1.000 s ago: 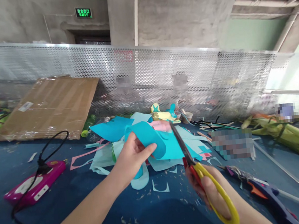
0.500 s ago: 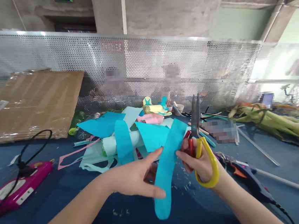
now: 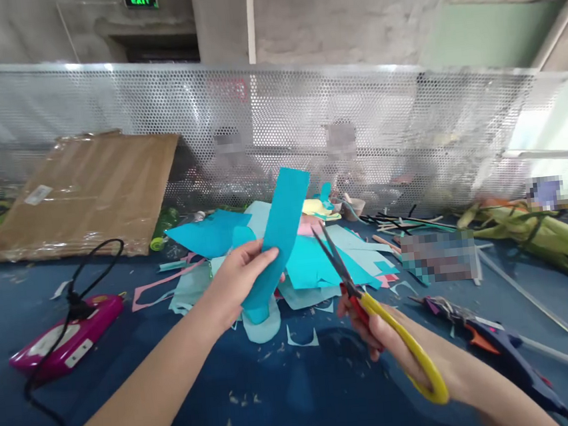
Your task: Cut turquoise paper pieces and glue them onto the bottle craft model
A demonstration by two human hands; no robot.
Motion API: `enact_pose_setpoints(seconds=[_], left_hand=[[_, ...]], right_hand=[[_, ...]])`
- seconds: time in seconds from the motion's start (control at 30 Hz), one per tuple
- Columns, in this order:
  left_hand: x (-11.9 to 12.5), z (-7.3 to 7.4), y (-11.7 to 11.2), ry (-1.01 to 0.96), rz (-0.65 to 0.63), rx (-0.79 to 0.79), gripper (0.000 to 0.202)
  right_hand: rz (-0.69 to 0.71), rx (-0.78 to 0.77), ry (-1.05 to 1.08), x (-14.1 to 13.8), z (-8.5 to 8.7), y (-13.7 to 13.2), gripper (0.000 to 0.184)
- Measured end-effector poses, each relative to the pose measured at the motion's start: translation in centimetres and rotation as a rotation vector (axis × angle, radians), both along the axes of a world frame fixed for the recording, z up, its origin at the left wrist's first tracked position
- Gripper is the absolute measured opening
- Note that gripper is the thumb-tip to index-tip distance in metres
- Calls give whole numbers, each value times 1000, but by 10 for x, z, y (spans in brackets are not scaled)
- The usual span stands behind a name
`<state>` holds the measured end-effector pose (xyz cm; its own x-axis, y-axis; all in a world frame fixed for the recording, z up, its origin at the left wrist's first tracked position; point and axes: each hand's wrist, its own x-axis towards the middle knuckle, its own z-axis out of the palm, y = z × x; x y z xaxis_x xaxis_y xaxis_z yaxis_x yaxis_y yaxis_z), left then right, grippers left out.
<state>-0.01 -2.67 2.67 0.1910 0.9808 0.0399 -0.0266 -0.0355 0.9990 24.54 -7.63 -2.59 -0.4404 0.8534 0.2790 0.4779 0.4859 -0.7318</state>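
Between thumb and fingers, my left hand (image 3: 242, 277) pinches a long blue paper strip (image 3: 284, 216), tilted with its straight end up. My right hand (image 3: 375, 328) is wrapped around the red and yellow handles of a pair of scissors (image 3: 344, 271). The blades are slightly apart and point up and left, clear of the strip. Behind both hands spreads a pile of cut paper, with a dark blue sheet (image 3: 210, 233), a bright blue piece (image 3: 314, 264) and pale blue sheets (image 3: 362, 245). A pale rounded piece (image 3: 264, 329) lies below the strip.
A magenta power strip (image 3: 69, 337) with a black cord lies at left. On the right are a blue glue gun (image 3: 498, 346), clear sticks (image 3: 527, 290) and dry husks (image 3: 541, 225). Cardboard (image 3: 95, 187) leans on a perforated metal screen (image 3: 380, 123). Paper scraps (image 3: 303, 337) dot the blue table.
The right hand has let go of the strip and moved down with the scissors, whose blades opened slightly. My left hand now grips the strip and has raised it up and left.
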Motion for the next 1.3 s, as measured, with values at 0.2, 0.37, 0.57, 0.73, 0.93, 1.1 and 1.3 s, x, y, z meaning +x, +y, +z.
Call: enact_pose_setpoints(seconds=[0.2,0.37,0.57,0.73,0.93,1.1,1.3], left_hand=[[-7,3,3,76,-26,-8,18],[-5,4,0,159,-141,-20,15],[-4,0,0,264,-183,53,20],[-2,0,2,255,-238,69,21],[-1,-1,1,269,-269,109,21],[-1,1,-1,254,-252,84,15],[1,2,-2,229,-261,73,14]], right_hand=[[59,-62,-189,-2,17,-5,62],[69,-4,-261,-3,19,-6,64],[103,79,-266,-4,17,-6,61],[75,101,-258,-6,17,-6,58],[86,87,-270,-8,18,-6,66],[85,76,-282,-7,19,-6,68],[72,40,-291,-9,22,-7,70]])
